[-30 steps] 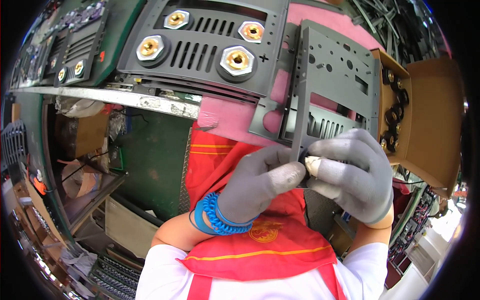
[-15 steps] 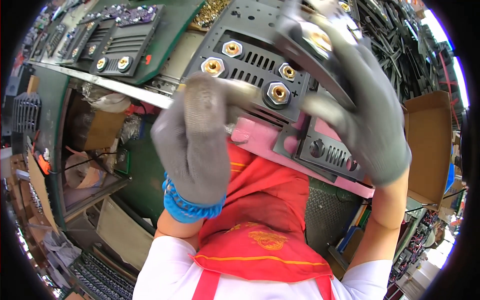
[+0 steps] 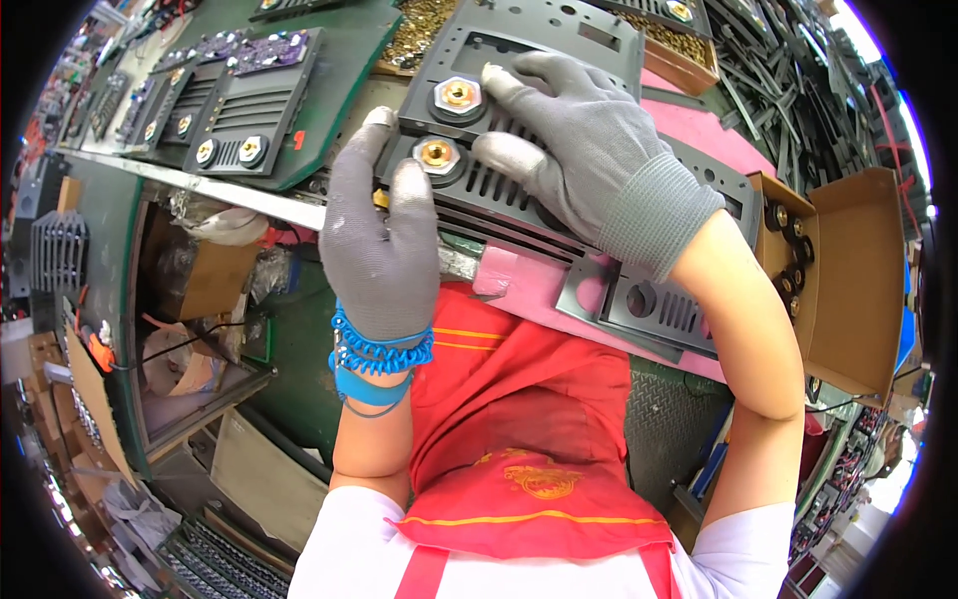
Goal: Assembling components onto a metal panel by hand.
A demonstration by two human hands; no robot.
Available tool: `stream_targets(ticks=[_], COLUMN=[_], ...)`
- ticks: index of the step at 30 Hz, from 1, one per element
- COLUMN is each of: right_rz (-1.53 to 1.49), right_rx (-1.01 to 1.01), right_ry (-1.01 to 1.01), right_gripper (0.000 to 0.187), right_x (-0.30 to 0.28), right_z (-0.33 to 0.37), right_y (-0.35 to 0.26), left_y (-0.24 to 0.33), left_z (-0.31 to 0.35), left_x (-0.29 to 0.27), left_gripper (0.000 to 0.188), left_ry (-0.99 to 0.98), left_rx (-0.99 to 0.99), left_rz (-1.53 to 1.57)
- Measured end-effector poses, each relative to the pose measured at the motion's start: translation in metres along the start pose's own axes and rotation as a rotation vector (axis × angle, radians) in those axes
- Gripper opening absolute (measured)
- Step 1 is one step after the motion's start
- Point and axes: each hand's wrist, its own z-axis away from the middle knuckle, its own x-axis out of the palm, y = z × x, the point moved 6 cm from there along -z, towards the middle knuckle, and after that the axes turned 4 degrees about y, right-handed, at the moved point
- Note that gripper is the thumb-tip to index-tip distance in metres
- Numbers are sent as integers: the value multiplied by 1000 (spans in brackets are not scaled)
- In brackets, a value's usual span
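Observation:
A black slotted metal panel lies on the bench in front of me. Two gold-centred terminals with hex nuts, a far one and a nearer one, show at its left end. My left hand, in a grey glove, is at the panel's left edge, fingers apart, with the thumb close to the nearer terminal. Over the panel's middle and right reaches my gloved right hand. Its fingers are spread, index tip beside the far terminal, and it covers part of the slots.
Pink foam lines the bench's near edge, with another black panel on it. An open cardboard box of dark round parts stands at right. Black strips are heaped behind. Brass parts lie at the back.
My right hand has come left and down onto the panel; the dark panel it held raised is no longer in the air. My left hand's curled fingers have opened and shifted to the panel's edge.

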Motion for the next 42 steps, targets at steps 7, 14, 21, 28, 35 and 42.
stream_targets(ticks=[7, 14, 21, 28, 35, 42], right_rz=[-90, 277, 422, 357, -280, -1257], right_rx=[-15, 645, 1004, 1101, 409, 608], right_ry=[42, -209, -350, -276, 319, -48], right_gripper=[31, 33, 47, 51, 53, 66], right_x=[-95, -138, -106, -105, -116, -77], right_z=[38, 194, 241, 251, 203, 195], right_y=[39, 166, 172, 175, 70, 35], left_y=[47, 91, 107, 86, 118, 117], left_z=[31, 120, 111, 118, 112, 111], left_x=[-2, 109, 99, 82, 83, 78], left_gripper=[30, 16, 18, 16, 26, 32], left_ry=[288, -714, -841, -909, -785, -654], left_rx=[294, 586, 549, 521, 384, 407], left_rz=[-166, -73, -123, -310, 183, 311])
